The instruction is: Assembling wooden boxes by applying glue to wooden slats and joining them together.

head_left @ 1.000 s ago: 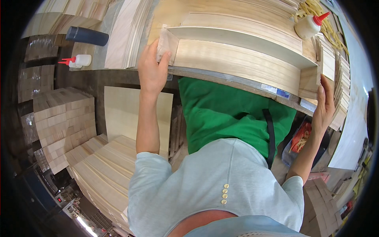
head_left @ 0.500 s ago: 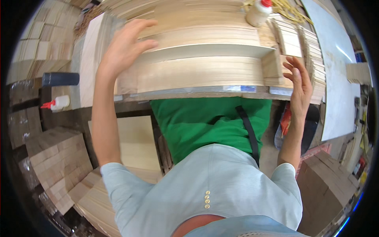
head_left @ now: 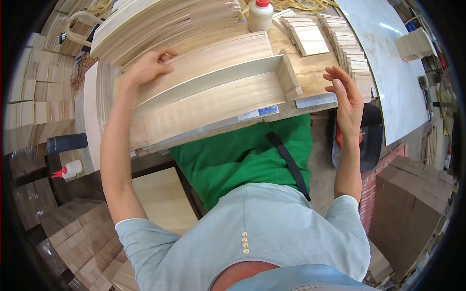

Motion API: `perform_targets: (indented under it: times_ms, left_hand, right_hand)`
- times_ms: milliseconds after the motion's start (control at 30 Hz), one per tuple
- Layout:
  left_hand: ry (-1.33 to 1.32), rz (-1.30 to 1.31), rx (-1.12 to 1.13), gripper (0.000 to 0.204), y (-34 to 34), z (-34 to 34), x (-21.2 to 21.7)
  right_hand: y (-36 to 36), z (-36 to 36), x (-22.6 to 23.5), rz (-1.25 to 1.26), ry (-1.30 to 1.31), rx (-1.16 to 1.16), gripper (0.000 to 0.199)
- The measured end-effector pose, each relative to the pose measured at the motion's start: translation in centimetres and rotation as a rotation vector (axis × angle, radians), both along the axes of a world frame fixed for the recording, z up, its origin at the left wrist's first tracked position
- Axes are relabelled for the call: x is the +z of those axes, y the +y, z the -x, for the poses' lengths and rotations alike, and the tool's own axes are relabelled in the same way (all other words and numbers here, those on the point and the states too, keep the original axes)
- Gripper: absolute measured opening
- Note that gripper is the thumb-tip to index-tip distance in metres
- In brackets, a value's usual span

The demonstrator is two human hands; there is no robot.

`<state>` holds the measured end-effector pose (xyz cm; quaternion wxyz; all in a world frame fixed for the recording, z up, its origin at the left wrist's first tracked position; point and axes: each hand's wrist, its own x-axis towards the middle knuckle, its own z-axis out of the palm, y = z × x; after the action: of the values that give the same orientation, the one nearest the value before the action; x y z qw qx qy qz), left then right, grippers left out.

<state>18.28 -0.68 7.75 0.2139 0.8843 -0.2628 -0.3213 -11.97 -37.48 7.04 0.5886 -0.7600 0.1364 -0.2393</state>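
Note:
A long, shallow, partly assembled wooden box [head_left: 223, 99] lies on the workbench in front of me, with a long upright side and a short end piece at its right. My left hand [head_left: 151, 66] hovers by its far left part, fingers loosely curved and thumb apart, holding nothing. Right of the box's end piece is my right hand [head_left: 345, 97], its fingers half bent and apart with nothing in them. Behind the box a long flat board [head_left: 218, 53] lies on the bench.
A glue bottle with red cap [head_left: 260, 18] stands at the back. Stacked small boards [head_left: 310, 39] and thin pieces [head_left: 342, 41] sit at the right. A small red-tipped bottle [head_left: 74, 168] and dark cylinder [head_left: 68, 143] are at left. Long strips [head_left: 155, 29] are piled behind.
The view has turned, so the bench and box now slant up to the right. My left hand's fingers have curled in more; my right hand stays off the box's right end.

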Motion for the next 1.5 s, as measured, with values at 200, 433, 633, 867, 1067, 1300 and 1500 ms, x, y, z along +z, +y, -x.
perform_targets:
  times_ms: [200, 433, 633, 867, 1067, 1300, 1500]
  left_hand:
    - [-0.447, 0.377, 0.255, 0.029, 5.2, 3.0, 8.4]
    - [-0.167, 1.289, 0.522, 0.033, 2.5, 11.6, 12.0]
    - [0.584, 2.183, 0.372, 0.022, -2.6, 17.6, 7.6]
    - [-0.374, 0.97, 0.445, 0.029, 1.0, 23.5, 3.4]
    - [-1.126, 0.051, -0.054, 0.071, 2.0, 24.6, 13.3]
    - [-0.419, 0.07, -0.066, 0.094, 4.4, 18.4, 10.5]
    - [-0.426, 0.142, 0.104, 0.092, 5.2, 17.7, 8.0]
  right_hand:
    - [0.9, -0.7, 2.3, -0.013, -0.193, 0.03, 0.032]
    - [9.6, -4.2, 8.1, 0.182, -0.238, 0.573, 0.066]
    - [15.4, -7.5, 6.8, 0.016, -0.16, 1.181, 0.095]
    - [8.8, -4.9, 7.8, 0.635, -0.148, 0.825, 0.092]
    - [4.7, -3.9, 8.8, 0.949, -0.006, 0.712, 0.102]
    - [4.7, -5.3, 7.1, 1.015, -0.065, 0.79, 0.098]
    - [0.1, -5.2, 6.8, 0.905, 0.084, 0.675, 0.118]
